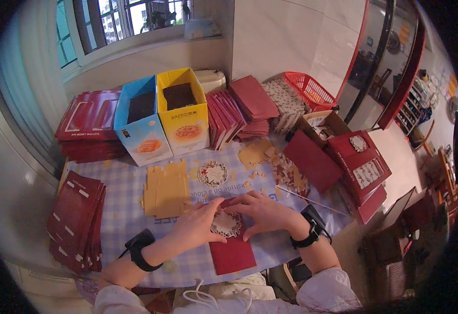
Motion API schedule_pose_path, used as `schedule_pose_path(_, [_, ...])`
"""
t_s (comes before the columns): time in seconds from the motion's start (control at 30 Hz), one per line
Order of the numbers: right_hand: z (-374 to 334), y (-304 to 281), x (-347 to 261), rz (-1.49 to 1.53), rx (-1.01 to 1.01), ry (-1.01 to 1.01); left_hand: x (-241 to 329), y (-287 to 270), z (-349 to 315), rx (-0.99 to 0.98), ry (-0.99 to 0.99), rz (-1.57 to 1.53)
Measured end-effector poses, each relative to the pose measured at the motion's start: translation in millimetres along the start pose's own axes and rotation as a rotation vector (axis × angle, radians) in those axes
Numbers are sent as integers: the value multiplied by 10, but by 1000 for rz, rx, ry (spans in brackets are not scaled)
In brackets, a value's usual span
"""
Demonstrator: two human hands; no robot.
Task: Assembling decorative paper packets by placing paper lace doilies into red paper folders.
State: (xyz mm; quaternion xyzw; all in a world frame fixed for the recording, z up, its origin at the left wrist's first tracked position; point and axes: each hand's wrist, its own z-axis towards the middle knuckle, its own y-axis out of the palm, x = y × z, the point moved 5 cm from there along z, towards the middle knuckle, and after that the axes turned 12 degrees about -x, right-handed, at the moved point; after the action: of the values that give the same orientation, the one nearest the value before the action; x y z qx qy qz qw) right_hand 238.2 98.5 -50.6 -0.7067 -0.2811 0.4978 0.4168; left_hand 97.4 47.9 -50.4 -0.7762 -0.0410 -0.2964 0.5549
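Near the table's front edge, a dark red paper wallet [232, 257] lies flat with a round lacy paper cutout [226, 224] on its upper part. My left hand [200, 222] rests at the cutout's left side, thumb by its lower rim and fingers curving round its top. From the right my right hand [263, 209] arches over the wallet's upper end, thumb apart from the fingers. The fingertips of both hands come close together at the top of the wallet. A second lacy cutout, a round wreath [213, 174] with a red detail, lies just beyond.
Tan adhesive strips [166, 191] lie left of the wreath, with torn tan scraps [289, 172] to its right. Wallet stacks stand at the left [77, 220] and right [362, 167]. Behind are a blue box [142, 125], a yellow box [183, 118] and a red basket [310, 89].
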Motion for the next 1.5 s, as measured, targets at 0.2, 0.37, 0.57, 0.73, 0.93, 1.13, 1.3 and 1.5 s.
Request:
schedule_pose_path(0.2, [-3,24,5,-63,-10,-32,-10,10,5,11,4,10])
schedule_pose_path(0.37, [-20,18,-19,-85,-19,-47,-1,11,-1,30,32,8])
schedule_pose_path(0.57, [-18,52,3,-90,-38,-14,8,14,2,55,53,38])
schedule_pose_path(0.73, [-33,65,-14,-106,-48,-5,-2,46,-28,51,66,178])
schedule_pose_path(0.93, [-47,74,1,-107,-49,19,356,117,-243,77,268,595])
schedule_pose_path(1.13, [-18,58,2,-97,-30,37,369,182,-265,103,304,610])
schedule_pose_path(1.3, [-32,-4,-18,21,35,35,381,153,-229,-98,243,613])
schedule_pose_path(1.5, [-45,-20,49,623,71,147,359,309,-301,-28,247,696])
